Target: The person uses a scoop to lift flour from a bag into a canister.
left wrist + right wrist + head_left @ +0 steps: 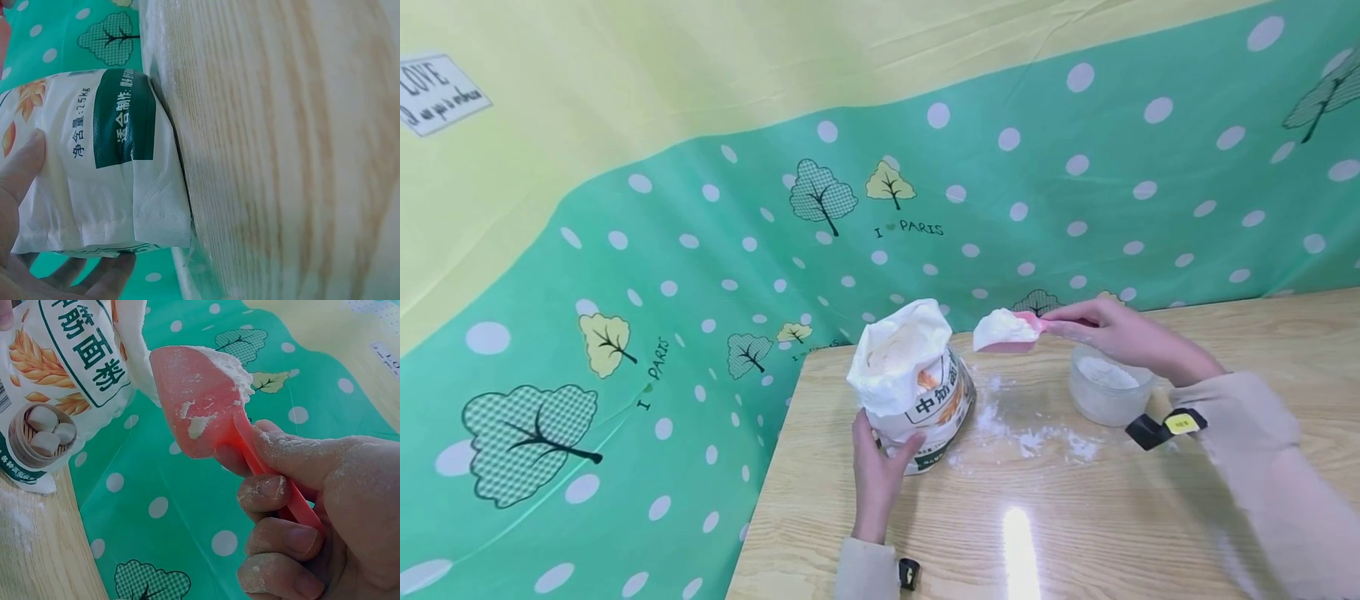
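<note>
A white flour bag (940, 412) with green print and wheat pictures stands open-topped on the table, leaning slightly. My left hand (880, 475) grips its lower near side, the thumb (24, 164) on the front and the fingers curving around behind. In my right hand (1108, 329) is a pink scoop (194, 406), held by the handle and heaped with white flour (998, 325). The scoop hangs in the air between the bag and a clear round bowl (1108, 404), which contains flour. White powder coats the right thumb and fingers.
Spilled flour (1030, 440) lies on the wooden table (970, 529) between bag and bowl. A green and yellow patterned cloth (910, 242) hangs behind the table and along its left side. The bowl sits beneath my right forearm.
</note>
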### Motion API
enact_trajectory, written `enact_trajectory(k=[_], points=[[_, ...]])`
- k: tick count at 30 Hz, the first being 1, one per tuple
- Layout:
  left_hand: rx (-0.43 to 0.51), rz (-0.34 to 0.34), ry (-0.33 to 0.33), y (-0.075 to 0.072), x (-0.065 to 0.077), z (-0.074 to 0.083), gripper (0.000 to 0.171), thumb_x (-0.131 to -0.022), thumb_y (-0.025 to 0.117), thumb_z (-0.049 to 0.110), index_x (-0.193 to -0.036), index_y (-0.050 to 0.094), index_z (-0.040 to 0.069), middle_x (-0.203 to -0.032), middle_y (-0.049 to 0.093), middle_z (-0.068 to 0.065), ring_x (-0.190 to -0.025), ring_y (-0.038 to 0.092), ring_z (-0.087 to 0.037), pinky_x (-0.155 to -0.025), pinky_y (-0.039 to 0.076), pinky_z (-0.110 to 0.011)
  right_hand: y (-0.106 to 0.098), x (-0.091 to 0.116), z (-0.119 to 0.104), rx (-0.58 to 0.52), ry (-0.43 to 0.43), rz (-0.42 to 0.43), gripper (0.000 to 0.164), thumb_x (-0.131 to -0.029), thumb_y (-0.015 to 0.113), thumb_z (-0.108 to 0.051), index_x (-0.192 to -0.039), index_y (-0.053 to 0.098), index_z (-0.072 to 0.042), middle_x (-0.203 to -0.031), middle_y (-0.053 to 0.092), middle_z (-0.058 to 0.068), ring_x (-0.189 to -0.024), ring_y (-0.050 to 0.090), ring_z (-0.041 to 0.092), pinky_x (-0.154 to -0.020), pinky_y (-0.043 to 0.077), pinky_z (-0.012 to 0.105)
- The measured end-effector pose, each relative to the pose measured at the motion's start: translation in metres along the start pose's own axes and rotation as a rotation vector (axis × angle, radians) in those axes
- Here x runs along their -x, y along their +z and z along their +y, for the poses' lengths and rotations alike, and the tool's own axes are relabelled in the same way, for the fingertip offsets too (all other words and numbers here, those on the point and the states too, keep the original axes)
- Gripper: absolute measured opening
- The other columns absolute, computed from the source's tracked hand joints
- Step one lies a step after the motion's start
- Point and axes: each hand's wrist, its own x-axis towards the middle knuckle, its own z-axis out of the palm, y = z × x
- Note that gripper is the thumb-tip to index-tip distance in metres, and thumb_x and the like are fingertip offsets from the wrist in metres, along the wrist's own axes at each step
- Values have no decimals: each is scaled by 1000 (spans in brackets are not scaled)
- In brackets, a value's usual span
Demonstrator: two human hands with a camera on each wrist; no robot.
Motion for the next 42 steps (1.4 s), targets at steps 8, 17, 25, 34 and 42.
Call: enact_trajectory(k=[8, 17, 25, 34, 42], points=[[13, 3, -4, -1, 1, 1, 89, -75, 86, 33, -147, 36, 16, -143, 46, -8, -133, 46, -34, -112, 40, -57, -4, 8, 7, -18, 17, -4, 41, -102, 56, -28, -133, 61, -3, -131, 63, 19, -120, 58, 38, -101, 48, 62], [6, 8, -4, -1, 1, 0, 88, -75, 86, 33, -146, 37, 16, -142, 47, -7, -133, 46, -33, -113, 39, -56, -6, 16, 17, -13, 60, 3, 44, -103, 54, -31, -136, 59, -2, -134, 60, 22, -125, 53, 43, -101, 46, 65], [8, -2, -3, 0, 1, 2, 87, -76, 85, 33, -147, 36, 16, -144, 46, -6, -135, 45, -31, -114, 38, -55, -14, 28, 31, 16, 94, 26, 42, -103, 55, -31, -136, 60, -5, -134, 60, 19, -122, 55, 33, -96, 53, 44], [3, -3, -26, -1, 2, -2, 88, -76, 85, 35, -147, 35, 19, -145, 45, -6, -135, 45, -32, -114, 38, -56, -19, 39, 45, 23, 137, 26, 45, -103, 54, -32, -138, 57, -5, -136, 59, 21, -114, 55, 2, -84, 51, 19], [5, -5, -2, -1, 2, 1, 88, -76, 84, 35, -147, 36, 17, -146, 44, -7, -135, 45, -32, -113, 39, -56, -19, 46, 58, 18, 99, 73, 38, -102, 58, -26, -133, 62, -5, -133, 62, 15, -101, 46, -21, -77, 46, 7]])
